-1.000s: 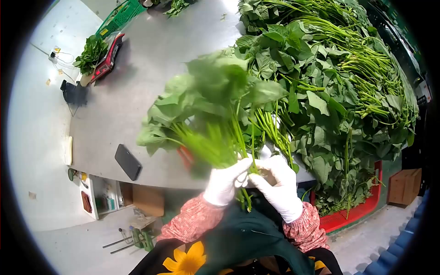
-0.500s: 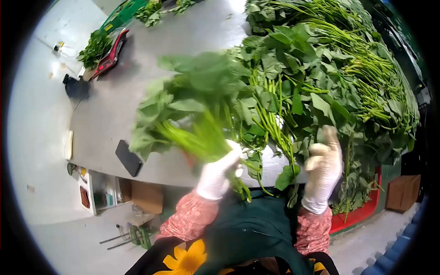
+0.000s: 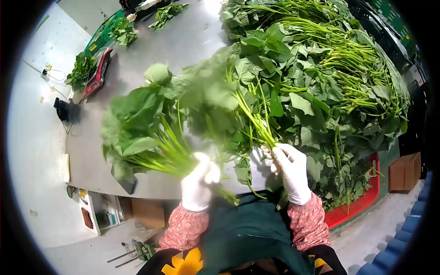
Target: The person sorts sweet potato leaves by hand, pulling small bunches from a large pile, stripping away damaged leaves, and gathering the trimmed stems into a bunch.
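My left hand (image 3: 198,182), in a white glove, is closed around the stems of a leafy bunch of greens (image 3: 137,112). The bunch fans up and to the left, slightly blurred, and its cut ends stick out below the fist. To the right, my gloved right hand (image 3: 294,173) pinches a few long green stems (image 3: 251,117) between thumb and fingers. Those stems slant up into leaves at the near edge of a large heap of greens (image 3: 302,75). Where the heap and the held leaves overlap, I cannot separate them.
On the metal table (image 3: 91,151) stands a red scale (image 3: 98,75) with greens on it. A dark phone (image 3: 127,184) is partly covered by leaves. A green crate (image 3: 98,36) and another person's gloved hand (image 3: 147,4) are at the back. A red basket (image 3: 339,219) sits lower right.
My left hand has moved left and slightly down with its bunch. My right hand, raised with fingers extended before, has moved left and closed on stems from the heap.
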Available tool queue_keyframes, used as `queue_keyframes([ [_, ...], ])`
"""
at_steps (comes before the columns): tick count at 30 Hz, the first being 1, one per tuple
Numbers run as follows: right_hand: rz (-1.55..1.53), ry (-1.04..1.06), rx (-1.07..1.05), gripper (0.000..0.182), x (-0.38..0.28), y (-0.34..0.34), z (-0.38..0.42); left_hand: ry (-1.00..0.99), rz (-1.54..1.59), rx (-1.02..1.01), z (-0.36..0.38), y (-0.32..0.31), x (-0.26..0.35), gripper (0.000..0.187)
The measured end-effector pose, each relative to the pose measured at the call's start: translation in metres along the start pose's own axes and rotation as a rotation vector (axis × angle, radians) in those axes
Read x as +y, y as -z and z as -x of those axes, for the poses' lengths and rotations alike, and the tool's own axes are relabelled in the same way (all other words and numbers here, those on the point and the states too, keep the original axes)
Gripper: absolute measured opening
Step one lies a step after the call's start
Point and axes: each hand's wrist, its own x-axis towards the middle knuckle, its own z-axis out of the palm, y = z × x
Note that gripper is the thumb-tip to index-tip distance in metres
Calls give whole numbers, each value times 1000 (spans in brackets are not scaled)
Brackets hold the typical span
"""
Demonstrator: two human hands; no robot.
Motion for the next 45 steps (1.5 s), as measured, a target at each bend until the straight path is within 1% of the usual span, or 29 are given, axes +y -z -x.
queue_keyframes([
  [1, -148, -140, -46, 20, -4, 0, 1, 50, 72, -2, -1, 3, 0, 4],
  [2, -188, -136, -100, 22, -2, 1, 0, 31, 73, -42, -4, 8, -2, 7],
  [4, -271, -124, -216, 27, 5, 1, -7, 11, -21, 13, -4, 5, -2, 10],
  [6, -473, -229, -218, 28, 0, -5, -12, 11, -74, 84, -2, 0, 0, 12],
  [7, -574, -283, -221, 28, -1, -8, -14, 2, -81, 76, -2, 0, 1, 12],
  [8, -665, -363, -307, 29, 1, -8, -17, -7, -88, 71, -2, 2, 1, 12],
  [9, -705, -407, -248, 28, 1, -15, -15, -18, -94, 66, -2, 3, 2, 13],
  [11, -666, -435, -398, 26, 21, -17, -16, -12, -66, 100, -2, 4, 3, 13],
  [12, -527, -372, -374, 23, 16, -24, -8, 3, -59, 123, -2, 5, 4, 13],
  [13, -474, -329, -404, 23, 20, -25, -5, 19, -52, 146, -2, 6, 4, 13],
  [15, -306, -224, -375, 25, 25, -28, 0, 1, -53, 128, -3, 10, 4, 13],
  [18, -381, -348, -282, 30, 8, -33, 9, -3, -60, 137, -5, 12, 1, 13],
  [21, -265, -309, -261, 33, 8, -34, 5, -2, -46, 149, -6, 13, -1, 13],
  [22, -126, -232, -305, 33, 9, -31, 5, -3, -39, 153, -5, 13, -1, 13],
  [25, 28, -206, -416, 31, 3, -27, -4, -4, -40, 158, -4, 14, 0, 13],
  [26, -67, -225, -421, 28, 2, -28, -4, -4, -42, 159, -4, 13, 1, 13],
  [29, -164, -95, -275, 27, 3, -23, 1, -6, -38, 170, -3, 11, 5, 12],
  [31, -236, 17, -83, 25, -15, -9, 14, -11, -26, 181, -3, 12, 6, 12],
  [32, -358, 165, -2, 25, -13, 1, 16, -5, -16, 174, -4, 14, 5, 11],
  [33, -478, 267, 24, 27, -18, 12, 19, 2, -7, 168, -5, 16, 5, 11],
  [34, -680, 290, 64, 25, -17, 25, 17, 11, 2, 157, -6, 18, 5, 11],
  [35, -682, 499, -9, 22, -19, 32, 14, 18, -3, 171, -6, 18, 5, 11],
  [37, -721, 493, 26, 19, -22, 42, 15, 38, -9, 186, -5, 15, 2, 10],
  [38, -744, 441, 74, 19, -14, 46, 14, 47, -66, 172, -5, 14, 2, 10],
  [39, -788, 421, 25, 20, -13, 43, 14, 65, -98, 201, -4, 13, 0, 10],
  [41, -717, 311, 106, 19, -9, 25, 22, 70, -48, 178, -2, 15, 1, 11],
  [43, -580, 234, 58, 22, -1, 23, 23, 65, -70, 191, -1, 19, -2, 12],
  [44, -572, 209, 34, 24, 3, 23, 22, 48, -61, 131, -2, 22, -3, 11],
  [45, -567, 180, 7, 26, 4, 23, 21, 42, -43, 150, -1, 18, -3, 10],
])
